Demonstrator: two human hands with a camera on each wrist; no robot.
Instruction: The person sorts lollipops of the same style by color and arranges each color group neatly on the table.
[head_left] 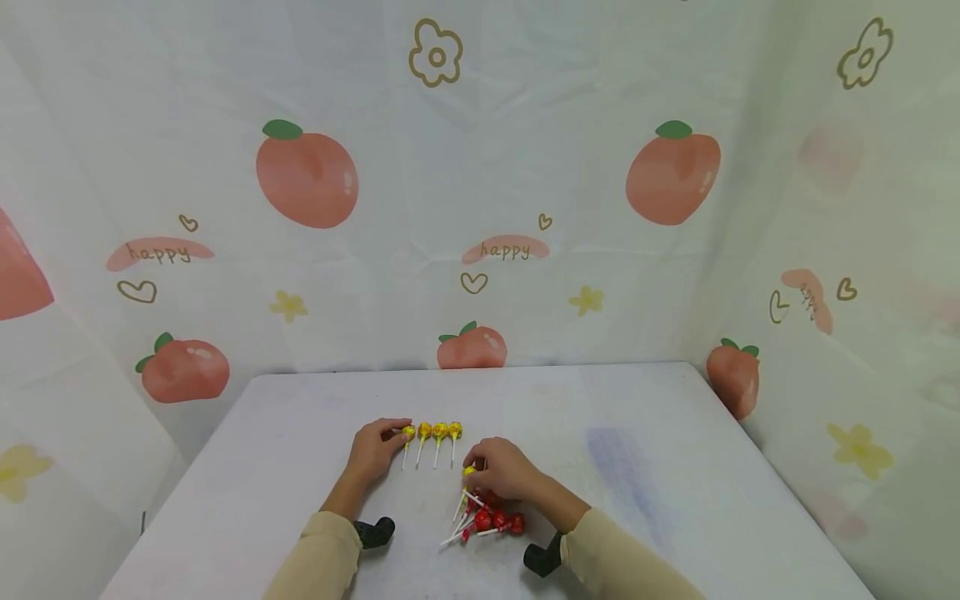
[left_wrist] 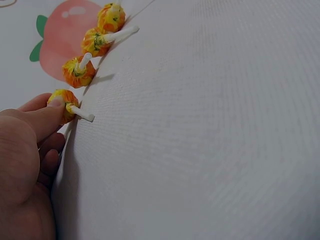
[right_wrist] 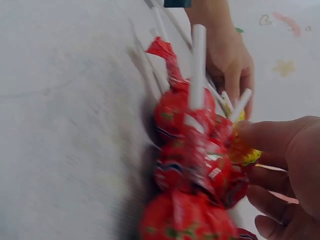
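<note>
Several yellow-wrapped lollipops [head_left: 440, 431] lie in a row on the table, sticks toward the person. At the row's left end my left hand [head_left: 372, 451] pinches the head of one yellow lollipop [left_wrist: 65, 104] between thumb and fingers. Closer in and to the right, my right hand [head_left: 504, 468] holds another yellow lollipop [right_wrist: 243, 147] by its wrapped head, thumb on one side and fingers on the other. Right below that hand is a pile of red-wrapped lollipops [head_left: 483, 522], their white sticks pointing mostly left. The right hand hides part of the pile.
The white table [head_left: 300, 467] has a bluish smear [head_left: 622, 467] on its right side. A white curtain [head_left: 585, 100] printed with fruit hangs behind it and along the sides. Black wrist mounts [head_left: 375, 533] sit by both sleeves.
</note>
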